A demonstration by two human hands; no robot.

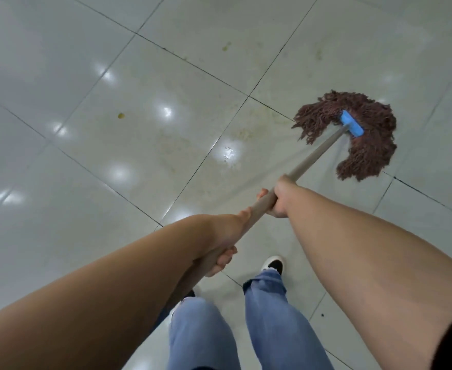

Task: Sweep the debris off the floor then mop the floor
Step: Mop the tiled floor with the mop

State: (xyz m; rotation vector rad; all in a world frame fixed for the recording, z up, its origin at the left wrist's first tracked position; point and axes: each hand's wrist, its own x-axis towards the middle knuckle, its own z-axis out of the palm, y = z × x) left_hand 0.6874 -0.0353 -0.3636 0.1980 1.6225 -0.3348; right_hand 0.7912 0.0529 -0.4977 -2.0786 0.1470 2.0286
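Nearest the camera, two legs in loose, faded blue jeans stand on the floor, with a black-and-white shoe on the forward foot. Above them both bare forearms reach out to one mop.

The left hand grips the lower part of the handle, its fingers curled under and round the shaft. The right hand grips the same shaft just ahead, fingers wrapped tight round it with the tips showing on the far side. The handle is a smooth, round, beige pole running up and to the right.

At its far end a flat blue plastic clamp holds the mop head, a thick mass of twisted reddish-brown cord, matted and spread in a curved horseshoe flat on the floor, near the right edge of the view.

The floor is made of large glossy pale grey-white square tiles with thin dark grout lines running diagonally. Round reflections of ceiling lights shine on it. A small yellow-brown spot lies on a tile to the left, well apart from the mop, and faint yellowish smears mark the tiles between the two.
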